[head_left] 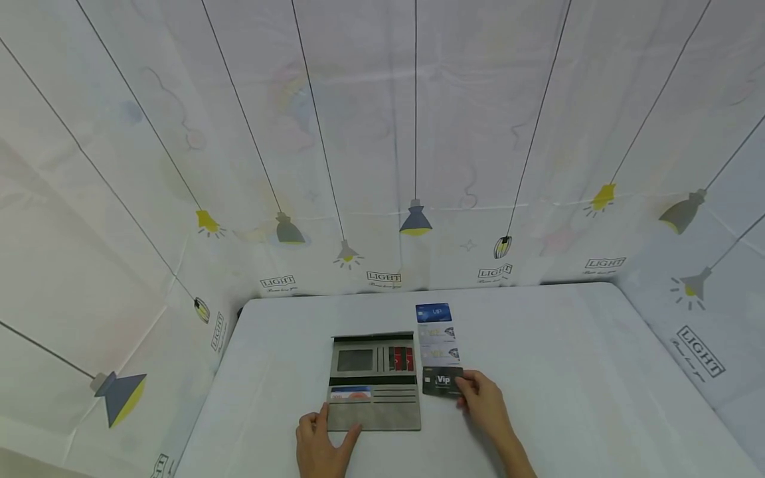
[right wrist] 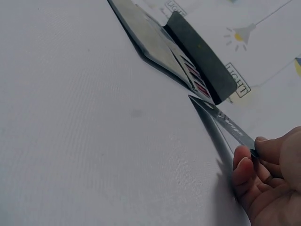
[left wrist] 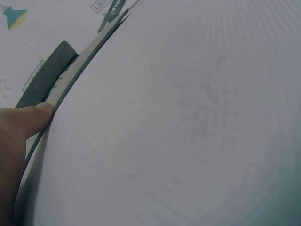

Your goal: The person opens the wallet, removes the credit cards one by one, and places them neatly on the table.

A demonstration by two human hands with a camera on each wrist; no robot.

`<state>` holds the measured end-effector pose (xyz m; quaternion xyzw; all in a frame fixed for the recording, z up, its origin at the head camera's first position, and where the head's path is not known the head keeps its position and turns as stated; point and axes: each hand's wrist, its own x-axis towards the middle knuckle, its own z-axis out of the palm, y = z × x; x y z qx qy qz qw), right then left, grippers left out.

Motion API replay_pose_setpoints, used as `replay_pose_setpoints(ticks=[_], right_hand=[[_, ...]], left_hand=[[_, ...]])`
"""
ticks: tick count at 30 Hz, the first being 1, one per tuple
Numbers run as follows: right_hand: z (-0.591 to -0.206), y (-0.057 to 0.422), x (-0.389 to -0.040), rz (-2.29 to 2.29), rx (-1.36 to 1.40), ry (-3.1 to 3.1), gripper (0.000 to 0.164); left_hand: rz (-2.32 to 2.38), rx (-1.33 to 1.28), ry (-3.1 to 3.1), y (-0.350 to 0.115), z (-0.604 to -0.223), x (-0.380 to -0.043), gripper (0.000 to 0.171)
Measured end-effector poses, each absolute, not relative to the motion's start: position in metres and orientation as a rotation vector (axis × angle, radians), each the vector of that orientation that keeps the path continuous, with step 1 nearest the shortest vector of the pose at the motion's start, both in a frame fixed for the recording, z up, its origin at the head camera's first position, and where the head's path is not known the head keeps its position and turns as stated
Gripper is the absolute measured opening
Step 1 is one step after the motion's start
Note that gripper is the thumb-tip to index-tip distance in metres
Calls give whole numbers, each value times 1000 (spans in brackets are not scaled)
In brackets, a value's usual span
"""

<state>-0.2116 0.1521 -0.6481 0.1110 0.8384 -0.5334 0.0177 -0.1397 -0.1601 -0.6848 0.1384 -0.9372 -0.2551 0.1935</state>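
An unfolded grey wallet (head_left: 394,417) lies on the white table, with several card slots. Red-edged cards (head_left: 403,358) show in its upper part, and a blue-and-white card (head_left: 351,393) sits in a lower left slot. My left hand (head_left: 323,448) rests at the wallet's lower left corner; its thumb (left wrist: 40,115) touches the front edge. Right of the wallet, my right hand (head_left: 485,400) pinches the right end of a black Vip card (head_left: 439,381) between thumb and fingers. In the right wrist view that card (right wrist: 230,126) is seen nearly edge-on, tilted above the table.
Above the black card, a column of cards lies on the table: a blue VIP card (head_left: 433,313) at the top, then two silver VIP cards (head_left: 435,334). A white sheet with printed lamps (head_left: 415,219) hangs behind the table's back edge.
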Motion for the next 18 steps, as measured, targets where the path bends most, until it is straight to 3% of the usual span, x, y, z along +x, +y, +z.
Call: replay_pose_setpoints(ticks=[11,18], right_hand=[[-645,156,-212,-1572,364,2663,39],[-648,154,-214,-1490,364,2784,34]], left_hand=[[-730,412,-2666,-159,-680,-140,88],[-739,417,-2670,-159,-680,-139,89]])
